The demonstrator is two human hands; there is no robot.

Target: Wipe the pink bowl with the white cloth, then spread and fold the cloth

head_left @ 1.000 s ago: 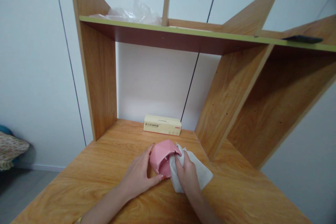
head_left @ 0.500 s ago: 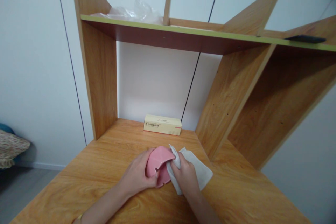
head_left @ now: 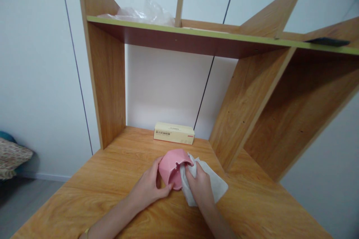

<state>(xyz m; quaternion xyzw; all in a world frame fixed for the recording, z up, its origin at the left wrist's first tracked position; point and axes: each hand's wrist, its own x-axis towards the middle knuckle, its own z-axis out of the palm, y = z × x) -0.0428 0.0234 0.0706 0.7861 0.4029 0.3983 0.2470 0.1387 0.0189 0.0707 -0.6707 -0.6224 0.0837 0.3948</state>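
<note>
A pink faceted ashtray (head_left: 173,162) with small notches in its rim is tilted on its side above the wooden desk, its opening facing right and toward me. My left hand (head_left: 153,183) grips it from the left, thumb at the lower rim and fingers around the back. In my right hand (head_left: 200,185) is a white cloth (head_left: 215,183), bunched at the fingers and pressed against the right part of the rim. The rest of the cloth spreads out to the right behind the hand. My right fingertips are partly hidden by the cloth.
A cream cardboard box (head_left: 174,134) lies at the back of the desk (head_left: 112,171). Wooden uprights (head_left: 249,108) flank the space. Overhead, the shelf (head_left: 168,31) carries a clear plastic bag (head_left: 146,13) and a dark flat object (head_left: 327,41) at the right.
The ashtray has turned in my left hand and moved slightly up and right, so more of its faceted outside shows. My right hand with the cloth has shifted slightly right along the rim.
</note>
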